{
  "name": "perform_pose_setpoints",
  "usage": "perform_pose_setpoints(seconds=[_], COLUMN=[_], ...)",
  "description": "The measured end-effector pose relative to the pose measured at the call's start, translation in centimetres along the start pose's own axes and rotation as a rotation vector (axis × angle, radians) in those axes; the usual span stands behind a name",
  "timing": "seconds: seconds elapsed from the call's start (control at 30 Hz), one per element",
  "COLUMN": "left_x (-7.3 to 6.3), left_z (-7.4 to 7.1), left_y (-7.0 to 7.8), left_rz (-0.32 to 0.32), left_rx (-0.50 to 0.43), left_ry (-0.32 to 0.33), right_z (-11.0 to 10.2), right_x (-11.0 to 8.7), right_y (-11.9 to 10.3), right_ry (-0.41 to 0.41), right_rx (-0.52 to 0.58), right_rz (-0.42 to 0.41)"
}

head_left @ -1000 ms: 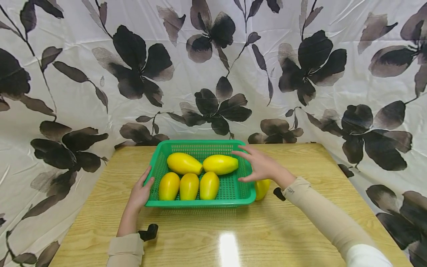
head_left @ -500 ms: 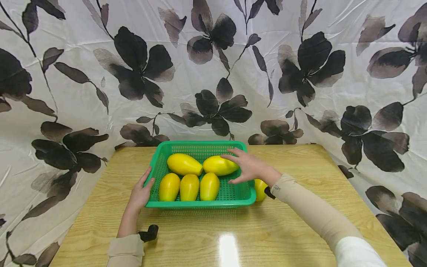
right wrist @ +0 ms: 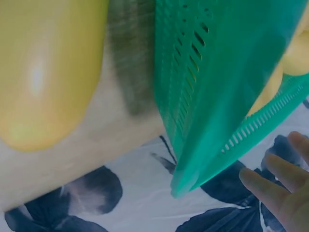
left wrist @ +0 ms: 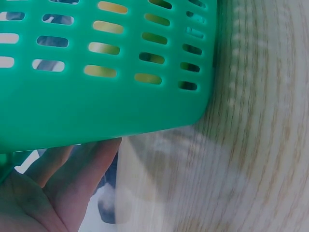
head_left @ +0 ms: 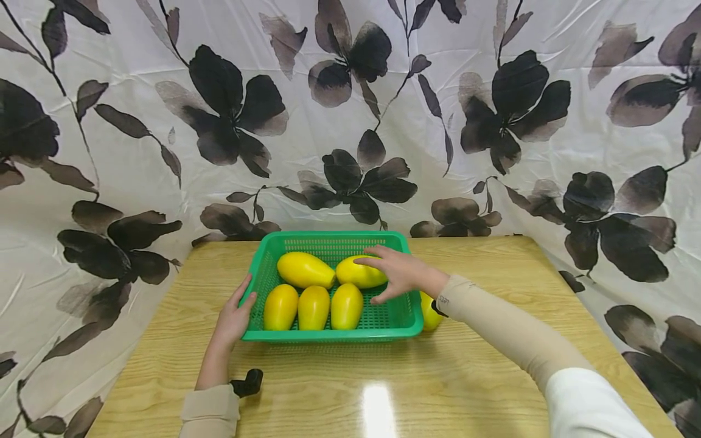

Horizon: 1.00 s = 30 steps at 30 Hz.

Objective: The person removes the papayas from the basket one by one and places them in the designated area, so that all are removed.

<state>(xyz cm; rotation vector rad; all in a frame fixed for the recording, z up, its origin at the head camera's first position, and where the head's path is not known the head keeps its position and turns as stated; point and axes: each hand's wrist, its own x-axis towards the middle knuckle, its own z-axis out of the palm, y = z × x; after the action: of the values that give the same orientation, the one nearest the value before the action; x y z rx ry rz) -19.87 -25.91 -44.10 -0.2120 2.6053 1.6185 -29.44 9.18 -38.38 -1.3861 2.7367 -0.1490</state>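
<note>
A green plastic basket (head_left: 334, 334) with slotted walls stands on the table, holding several smooth, oblong yellow fruits that taper at one end. Two of them, the left fruit (head_left: 305, 270) and the right fruit (head_left: 350, 274), lie across the back; more line the front, such as this one (head_left: 314, 307). My left hand (head_left: 232, 319) holds the basket's left rim, thumb at the edge; its fingers (left wrist: 82, 176) show beside the green wall. My right hand (head_left: 402, 274) hovers with spread fingers above the basket's right side, overlapping the back right fruit and holding nothing.
One more yellow fruit (head_left: 431, 313) lies on the wooden table (head_left: 306, 389) just outside the basket's right wall, partly hidden by the right wrist; it shows large in the right wrist view. A floral cloth (head_left: 350, 109) hangs behind the table.
My right hand has moved left from the basket's right edge to over its inside, fingers still spread. The left hand has stayed at the left rim.
</note>
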Motion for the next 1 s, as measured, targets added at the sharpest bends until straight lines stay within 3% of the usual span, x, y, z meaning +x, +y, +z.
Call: perform_pose_setpoints(seconds=[0.53,0.7,1.0], left_x=[0.2,0.2,0.1], left_z=[0.1,0.1,0.2], left_y=[-0.3,-0.2,-0.2], left_rz=[0.013,0.018,0.002], left_rx=[0.006,0.001,-0.004], left_ry=[0.009,0.009,0.009], right_z=[-0.2,-0.3,0.4], right_x=[3.4,4.3,5.0], right_y=[-0.4,-0.6,-0.3], right_ry=[-0.107,-0.114,-0.205], right_rx=[0.084,0.082,0.022], right_rz=[0.086,0.105,0.186])
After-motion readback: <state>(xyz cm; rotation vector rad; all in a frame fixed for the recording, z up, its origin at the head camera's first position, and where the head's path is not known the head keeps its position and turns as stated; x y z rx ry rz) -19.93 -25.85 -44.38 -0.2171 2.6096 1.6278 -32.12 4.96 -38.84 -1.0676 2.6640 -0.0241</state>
